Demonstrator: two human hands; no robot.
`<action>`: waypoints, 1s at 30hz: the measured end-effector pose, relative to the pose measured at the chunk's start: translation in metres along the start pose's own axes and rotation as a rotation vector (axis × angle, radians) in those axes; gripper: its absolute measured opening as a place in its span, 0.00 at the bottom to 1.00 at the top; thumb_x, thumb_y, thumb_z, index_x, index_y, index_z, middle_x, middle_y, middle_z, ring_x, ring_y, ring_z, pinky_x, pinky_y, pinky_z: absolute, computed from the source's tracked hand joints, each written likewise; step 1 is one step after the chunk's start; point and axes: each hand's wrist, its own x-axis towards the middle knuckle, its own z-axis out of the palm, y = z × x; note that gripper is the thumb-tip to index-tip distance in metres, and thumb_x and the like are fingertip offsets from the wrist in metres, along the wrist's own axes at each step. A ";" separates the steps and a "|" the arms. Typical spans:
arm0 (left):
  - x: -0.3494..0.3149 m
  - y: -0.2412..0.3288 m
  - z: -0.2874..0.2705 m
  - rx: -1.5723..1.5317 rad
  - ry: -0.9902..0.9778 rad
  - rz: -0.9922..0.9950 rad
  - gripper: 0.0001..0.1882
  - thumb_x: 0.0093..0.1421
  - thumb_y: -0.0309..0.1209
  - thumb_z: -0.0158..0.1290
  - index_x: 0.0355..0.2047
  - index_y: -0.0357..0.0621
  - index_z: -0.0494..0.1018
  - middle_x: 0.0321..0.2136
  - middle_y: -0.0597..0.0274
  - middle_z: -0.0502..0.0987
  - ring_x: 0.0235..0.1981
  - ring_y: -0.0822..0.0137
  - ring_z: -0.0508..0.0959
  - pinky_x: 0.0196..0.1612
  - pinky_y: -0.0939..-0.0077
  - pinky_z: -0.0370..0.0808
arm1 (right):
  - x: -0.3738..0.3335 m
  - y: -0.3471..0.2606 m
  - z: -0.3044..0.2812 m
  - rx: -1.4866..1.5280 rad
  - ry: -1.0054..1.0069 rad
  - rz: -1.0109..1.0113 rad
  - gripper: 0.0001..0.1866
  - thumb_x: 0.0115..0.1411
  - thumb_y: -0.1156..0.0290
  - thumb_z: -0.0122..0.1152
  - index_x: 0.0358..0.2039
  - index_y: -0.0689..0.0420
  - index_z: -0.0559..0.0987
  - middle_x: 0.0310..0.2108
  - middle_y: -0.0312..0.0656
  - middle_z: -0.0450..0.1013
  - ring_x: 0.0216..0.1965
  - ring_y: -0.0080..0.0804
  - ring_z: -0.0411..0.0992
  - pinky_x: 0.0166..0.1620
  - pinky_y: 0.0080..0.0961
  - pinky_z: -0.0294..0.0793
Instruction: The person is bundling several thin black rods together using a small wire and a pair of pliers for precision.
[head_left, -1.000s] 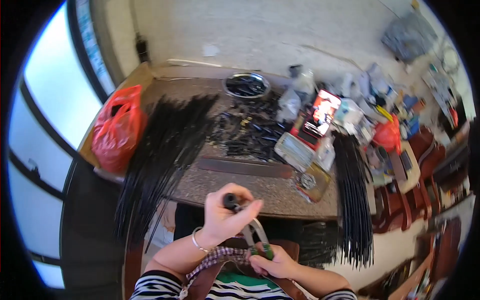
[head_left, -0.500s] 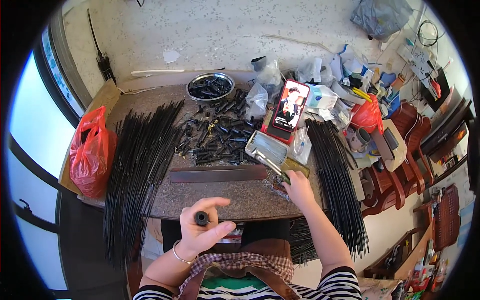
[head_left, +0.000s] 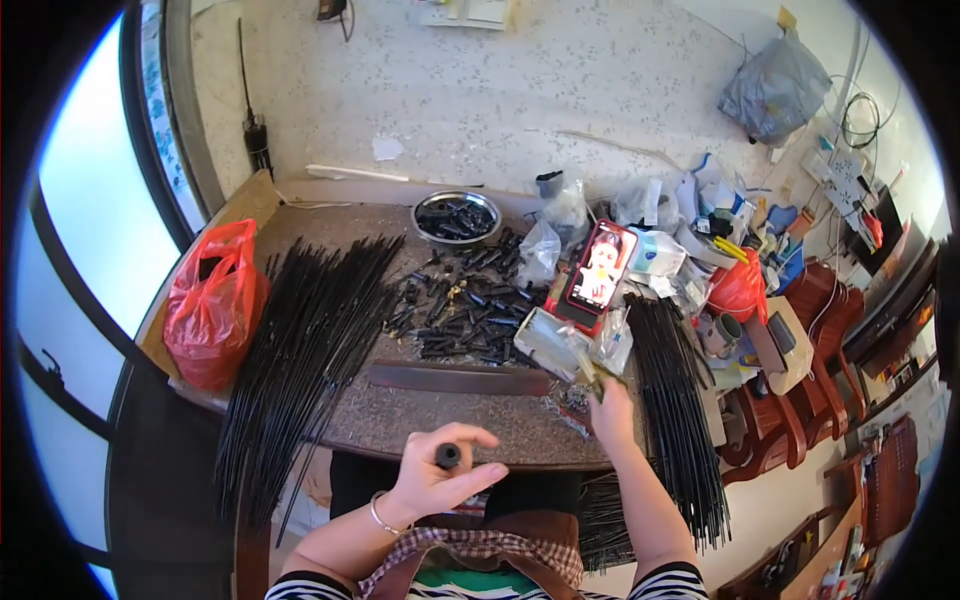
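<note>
At the table's front edge, my left hand (head_left: 432, 480) holds a short black tube (head_left: 448, 456) with its round open end facing up. The thumb and index finger stand apart, while the other fingers curl around the tube. My right hand (head_left: 612, 412) grips a dark handle of a metal tool (head_left: 592, 380), smeared by motion, so its kind does not show. The tool's far end is over or beside a clear plastic box (head_left: 545, 345) of thin light-coloured pieces. Several black tubular parts (head_left: 470, 325) lie piled on the table, behind a long dark bar (head_left: 460, 378).
Bundles of thin black rods lie left (head_left: 310, 330) and right (head_left: 675, 400), overhanging the front edge. A metal bowl (head_left: 425, 232) holds more black parts. A phone (head_left: 603, 265) leans behind the box. A red plastic bag (head_left: 215, 310) stands at left; clutter fills the back right.
My view has shifted, so the table appears lower and further right. The tool in my right hand has swung back toward the plastic box's near corner. My left hand keeps the black tube.
</note>
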 end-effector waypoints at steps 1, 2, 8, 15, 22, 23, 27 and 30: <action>0.003 0.000 0.003 0.023 -0.031 0.065 0.12 0.36 0.24 0.54 0.24 0.36 0.68 0.05 0.74 0.59 0.07 0.85 0.55 0.11 0.90 0.48 | 0.001 0.000 -0.001 0.089 0.111 0.042 0.11 0.40 0.77 0.50 0.28 0.62 0.65 0.22 0.49 0.64 0.25 0.43 0.64 0.29 0.30 0.63; 0.002 -0.001 0.005 0.004 -0.071 0.044 0.13 0.36 0.24 0.54 0.25 0.37 0.68 0.05 0.73 0.59 0.07 0.85 0.55 0.11 0.89 0.50 | 0.002 -0.003 -0.001 0.178 0.216 0.083 0.10 0.41 0.77 0.50 0.27 0.62 0.65 0.21 0.49 0.64 0.22 0.42 0.65 0.28 0.28 0.63; 0.015 0.006 0.024 0.090 -0.049 -0.007 0.22 0.37 0.28 0.55 0.35 0.37 0.65 0.06 0.73 0.57 0.09 0.84 0.55 0.13 0.89 0.52 | -0.030 -0.110 -0.043 1.625 -0.042 0.301 0.11 0.41 0.80 0.51 0.26 0.58 0.61 0.16 0.36 0.60 0.14 0.21 0.58 0.17 0.14 0.58; 0.007 0.019 0.030 -0.029 0.101 0.075 0.26 0.37 0.32 0.55 0.37 0.36 0.63 0.07 0.70 0.58 0.11 0.84 0.57 0.14 0.90 0.53 | -0.059 -0.143 -0.043 1.760 -0.077 0.171 0.13 0.41 0.81 0.52 0.26 0.58 0.60 0.21 0.37 0.62 0.22 0.20 0.62 0.27 0.14 0.63; 0.000 0.026 0.022 0.010 0.108 0.078 0.26 0.37 0.31 0.55 0.38 0.35 0.63 0.07 0.71 0.60 0.12 0.84 0.59 0.14 0.91 0.54 | -0.062 -0.146 -0.042 1.766 -0.148 0.153 0.13 0.41 0.81 0.52 0.26 0.59 0.60 0.22 0.37 0.62 0.24 0.21 0.62 0.28 0.14 0.63; 0.000 0.028 0.022 0.030 0.101 0.081 0.26 0.37 0.31 0.55 0.38 0.35 0.63 0.07 0.71 0.60 0.12 0.84 0.60 0.14 0.92 0.55 | -0.062 -0.145 -0.041 1.768 -0.150 0.123 0.13 0.41 0.81 0.53 0.26 0.59 0.60 0.22 0.38 0.62 0.24 0.20 0.62 0.28 0.14 0.63; 0.004 0.024 0.022 -0.015 0.091 0.073 0.26 0.37 0.32 0.56 0.38 0.36 0.63 0.08 0.70 0.62 0.13 0.84 0.61 0.16 0.92 0.57 | -0.060 -0.145 -0.043 1.756 -0.132 0.028 0.12 0.41 0.81 0.51 0.25 0.59 0.60 0.22 0.38 0.61 0.24 0.20 0.61 0.28 0.13 0.62; 0.005 0.029 0.020 -0.005 0.062 0.077 0.26 0.37 0.32 0.56 0.38 0.36 0.63 0.09 0.70 0.63 0.14 0.84 0.61 0.18 0.92 0.59 | -0.058 -0.149 -0.047 1.635 -0.105 -0.015 0.14 0.41 0.81 0.51 0.28 0.59 0.60 0.21 0.37 0.60 0.22 0.18 0.60 0.25 0.10 0.61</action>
